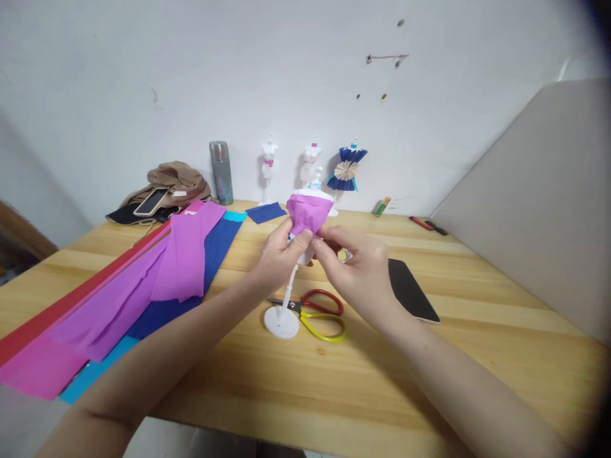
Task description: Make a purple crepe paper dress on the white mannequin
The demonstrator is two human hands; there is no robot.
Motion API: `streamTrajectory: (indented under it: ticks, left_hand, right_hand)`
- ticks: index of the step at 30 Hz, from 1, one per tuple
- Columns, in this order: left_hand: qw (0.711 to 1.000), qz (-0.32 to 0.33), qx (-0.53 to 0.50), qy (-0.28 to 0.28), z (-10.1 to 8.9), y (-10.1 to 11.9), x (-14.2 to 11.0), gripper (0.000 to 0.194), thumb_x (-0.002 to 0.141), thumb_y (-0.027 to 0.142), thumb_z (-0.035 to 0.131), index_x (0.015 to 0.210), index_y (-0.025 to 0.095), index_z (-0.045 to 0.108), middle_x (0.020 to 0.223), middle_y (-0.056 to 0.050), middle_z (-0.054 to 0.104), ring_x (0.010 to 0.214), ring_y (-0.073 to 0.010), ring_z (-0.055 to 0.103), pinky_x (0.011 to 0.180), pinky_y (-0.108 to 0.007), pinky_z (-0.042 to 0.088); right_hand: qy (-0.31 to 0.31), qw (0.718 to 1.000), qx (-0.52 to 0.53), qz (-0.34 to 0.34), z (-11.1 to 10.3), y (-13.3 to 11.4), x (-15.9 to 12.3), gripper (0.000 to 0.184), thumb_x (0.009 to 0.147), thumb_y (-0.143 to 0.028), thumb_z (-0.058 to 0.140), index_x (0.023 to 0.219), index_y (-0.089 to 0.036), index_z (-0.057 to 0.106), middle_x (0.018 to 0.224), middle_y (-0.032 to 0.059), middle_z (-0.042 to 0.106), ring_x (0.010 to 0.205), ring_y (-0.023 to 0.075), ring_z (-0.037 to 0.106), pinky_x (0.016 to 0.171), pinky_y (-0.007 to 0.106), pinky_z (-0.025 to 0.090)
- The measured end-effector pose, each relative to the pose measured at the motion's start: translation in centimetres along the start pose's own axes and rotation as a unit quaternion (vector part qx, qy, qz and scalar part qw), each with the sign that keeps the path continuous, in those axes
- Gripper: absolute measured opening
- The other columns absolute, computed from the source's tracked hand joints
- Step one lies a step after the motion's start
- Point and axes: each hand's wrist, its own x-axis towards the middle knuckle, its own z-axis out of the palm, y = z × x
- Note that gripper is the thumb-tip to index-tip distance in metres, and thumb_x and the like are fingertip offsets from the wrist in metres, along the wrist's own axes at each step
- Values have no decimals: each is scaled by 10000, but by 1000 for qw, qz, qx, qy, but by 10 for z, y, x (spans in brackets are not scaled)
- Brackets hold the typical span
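A small white dress form (pixel 282 322) on a round-based stand is tilted over the table, its bust wrapped in purple crepe paper (pixel 309 211). My left hand (pixel 286 249) is closed around its waist, the thumb pressing the lower edge of the paper. From the right, my right hand (pixel 356 257) pinches the paper's lower edge with thumb and forefinger, the other fingers curled behind. Scissors (pixel 323 312) with one red and one yellow handle lie beside the stand's base.
Crepe paper strips (pixel 184 254) in several colours cover the table's left side. Behind them are a brown cloth bag (pixel 179 178), a phone (pixel 151 201) and a flask (pixel 221 175). Along the wall stand other dress forms (pixel 268 156), one in navy paper (pixel 352 154). A black tablet-like slab (pixel 411 289) lies right.
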Motion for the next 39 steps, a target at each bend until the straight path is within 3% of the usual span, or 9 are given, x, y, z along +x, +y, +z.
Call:
streamTrajectory:
  ticks: [5, 13, 20, 25, 32, 39]
  left_hand:
    - [998, -17, -66, -10, 5, -2, -2, 436, 847, 579, 645, 960, 167, 561, 746, -12, 620, 644, -139, 613, 573, -242, 515]
    - [995, -38, -91, -31, 9, -2, -7, 530, 824, 630, 658, 1040, 159, 546, 788, -37, 663, 661, -167, 665, 581, -264, 533]
    - [987, -44, -132, -78, 5, -8, -7, 565, 819, 659, 661, 1058, 161, 539, 797, -49, 689, 679, -171, 691, 596, -260, 554]
    - [970, -64, -205, -110, 7, -12, -5, 584, 817, 662, 665, 1066, 147, 548, 835, -78, 704, 665, -191, 706, 569, -278, 556]
    - [964, -79, -240, -87, 7, -11, -1, 589, 783, 653, 709, 1028, 142, 549, 753, -54, 690, 626, -185, 689, 533, -272, 541]
    - [956, -89, -258, -108, 6, -13, -2, 587, 769, 649, 726, 995, 138, 544, 712, -42, 680, 570, -170, 674, 493, -250, 521]
  right_hand:
    - [38, 973, 189, 127, 2, 1, 3, 108, 794, -344, 736, 730, -257, 729, 598, 7, 671, 550, 197, 601, 554, 364, 494]
    - [56, 953, 231, 188, 1, -2, 5, 154, 747, -336, 773, 640, -251, 701, 538, -1, 633, 491, 177, 578, 495, 352, 501]
    - [-44, 884, 383, 266, -8, 9, 18, 278, 589, -346, 864, 556, -216, 621, 456, -30, 574, 403, 115, 497, 416, 274, 389]
    - [-95, 904, 347, 232, -19, 11, 24, 320, 609, -395, 863, 556, -214, 606, 434, -39, 550, 384, 99, 467, 411, 261, 347]
    - [-51, 931, 306, 195, -19, 7, 22, 233, 686, -431, 802, 635, -249, 666, 503, -21, 598, 430, 125, 510, 450, 304, 416]
    - [-34, 939, 290, 184, -17, 0, 20, 255, 722, -413, 764, 580, -255, 623, 454, -22, 564, 398, 125, 480, 418, 304, 411]
